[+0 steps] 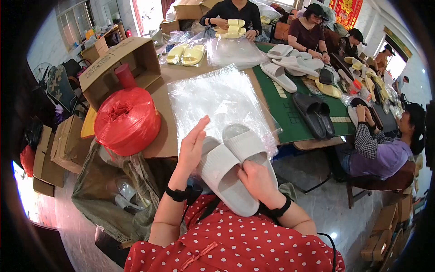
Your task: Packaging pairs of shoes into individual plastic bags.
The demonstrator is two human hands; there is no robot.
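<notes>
A pair of light grey ribbed slide slippers (pixel 218 164) is held together over my lap at the table's near edge. My right hand (pixel 259 182) is closed where the two slippers meet, its fingers bent into their openings. Fingers stretched upward, my left hand (pixel 192 147) lies against the outer side of the left slipper; its thumb is partly hidden. Beyond the slipper toes, a stack of clear plastic bags (pixel 204 97) covers part of the brown tabletop (pixel 168 119).
At left stand a big roll of red plastic twine (pixel 128 121) and an open cardboard box (pixel 142 61). A green woven sack (pixel 102 199) hangs below. On the right, a green mat (pixel 283 113) bears black slippers (pixel 312 115) and grey ones. Several co-workers sit around the tables.
</notes>
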